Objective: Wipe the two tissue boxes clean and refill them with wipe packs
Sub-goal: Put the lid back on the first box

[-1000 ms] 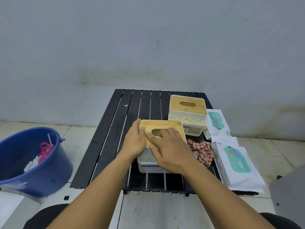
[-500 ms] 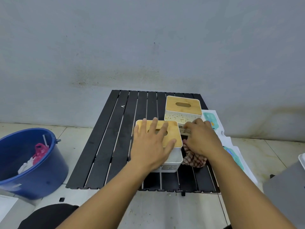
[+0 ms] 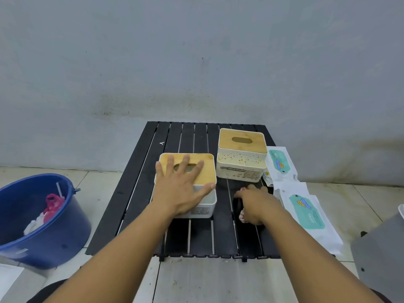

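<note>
Two white tissue boxes with wooden lids stand on a black slatted table (image 3: 140,193). My left hand (image 3: 178,189) lies flat with spread fingers on the lid of the near box (image 3: 207,169). The far box (image 3: 241,158) is speckled with brown stains on its side. My right hand (image 3: 255,203) is down on the table to the right of the near box, gripping a red checked cloth (image 3: 242,216), which is mostly hidden under it. Two white wipe packs with teal labels lie along the table's right edge, one far (image 3: 279,165), one near (image 3: 306,213).
A blue bucket (image 3: 43,232) with pink and white scraps stands on the tiled floor at the left. A grey object (image 3: 380,254) sits at the right edge. A grey wall rises behind the table.
My right hand left the near box's lid, moved right and came down on the checked cloth. My left hand shifted from the box's left side onto its lid, fingers spread.
</note>
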Action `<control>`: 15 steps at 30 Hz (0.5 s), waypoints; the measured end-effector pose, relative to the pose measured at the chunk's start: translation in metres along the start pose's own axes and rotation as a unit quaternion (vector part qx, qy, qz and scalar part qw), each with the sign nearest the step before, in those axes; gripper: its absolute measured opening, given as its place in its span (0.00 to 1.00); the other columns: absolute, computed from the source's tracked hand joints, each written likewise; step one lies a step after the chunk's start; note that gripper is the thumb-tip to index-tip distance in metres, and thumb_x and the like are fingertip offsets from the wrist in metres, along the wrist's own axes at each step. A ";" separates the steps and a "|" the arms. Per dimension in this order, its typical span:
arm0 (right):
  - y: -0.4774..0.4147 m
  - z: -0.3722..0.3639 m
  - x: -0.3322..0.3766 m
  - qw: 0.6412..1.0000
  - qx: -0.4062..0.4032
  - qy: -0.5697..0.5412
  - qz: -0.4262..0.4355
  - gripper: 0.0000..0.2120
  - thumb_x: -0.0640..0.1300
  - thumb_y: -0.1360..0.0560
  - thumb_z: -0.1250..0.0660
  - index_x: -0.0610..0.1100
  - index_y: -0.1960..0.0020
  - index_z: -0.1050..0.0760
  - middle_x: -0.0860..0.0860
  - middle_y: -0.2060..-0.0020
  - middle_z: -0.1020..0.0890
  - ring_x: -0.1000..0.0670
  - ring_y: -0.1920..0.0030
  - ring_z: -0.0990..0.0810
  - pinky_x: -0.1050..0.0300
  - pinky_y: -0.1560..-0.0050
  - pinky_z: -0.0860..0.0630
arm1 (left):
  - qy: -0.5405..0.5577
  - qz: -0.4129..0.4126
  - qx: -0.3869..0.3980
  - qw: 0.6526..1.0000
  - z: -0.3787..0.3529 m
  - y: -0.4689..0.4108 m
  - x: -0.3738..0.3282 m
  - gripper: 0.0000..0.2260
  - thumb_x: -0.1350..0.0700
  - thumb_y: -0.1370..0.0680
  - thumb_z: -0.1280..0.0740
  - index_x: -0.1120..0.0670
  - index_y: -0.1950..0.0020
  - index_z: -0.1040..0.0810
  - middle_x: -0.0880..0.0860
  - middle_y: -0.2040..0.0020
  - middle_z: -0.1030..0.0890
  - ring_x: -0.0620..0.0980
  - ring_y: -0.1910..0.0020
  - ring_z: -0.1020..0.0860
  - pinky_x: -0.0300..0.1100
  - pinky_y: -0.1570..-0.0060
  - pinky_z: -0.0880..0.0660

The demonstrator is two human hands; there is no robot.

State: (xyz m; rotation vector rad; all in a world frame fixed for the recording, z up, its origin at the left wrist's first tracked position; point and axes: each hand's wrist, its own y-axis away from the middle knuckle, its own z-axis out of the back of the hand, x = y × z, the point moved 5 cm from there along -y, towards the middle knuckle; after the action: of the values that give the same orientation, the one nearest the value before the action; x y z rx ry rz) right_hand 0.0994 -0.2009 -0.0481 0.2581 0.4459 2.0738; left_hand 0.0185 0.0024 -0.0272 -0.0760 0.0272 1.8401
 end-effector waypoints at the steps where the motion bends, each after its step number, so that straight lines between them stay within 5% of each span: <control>1: -0.001 0.000 0.000 1.000 -0.004 -0.002 0.001 0.32 0.46 0.26 0.29 0.56 0.24 0.35 0.46 0.31 0.31 0.38 0.31 0.34 0.44 0.35 0.27 | 0.000 0.001 0.002 1.000 0.001 -0.005 0.007 0.41 0.20 0.27 0.62 0.36 0.16 0.55 0.49 0.14 0.54 0.64 0.17 0.57 0.70 0.23 0.59; 15: -0.003 -0.003 -0.003 1.000 -0.011 -0.012 -0.004 0.31 0.46 0.23 0.32 0.59 0.23 0.38 0.51 0.27 0.35 0.42 0.28 0.37 0.45 0.34 0.28 | -0.011 0.011 -0.001 1.000 0.010 -0.092 0.060 0.43 0.20 0.30 0.64 0.35 0.17 0.51 0.48 0.15 0.49 0.63 0.17 0.52 0.70 0.24 0.54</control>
State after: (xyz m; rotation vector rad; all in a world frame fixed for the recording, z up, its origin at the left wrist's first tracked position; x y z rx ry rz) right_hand 0.1022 -0.2032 -0.0524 0.2675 0.4082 2.0646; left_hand 0.0906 0.0856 -0.0197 -0.0572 0.0101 1.8622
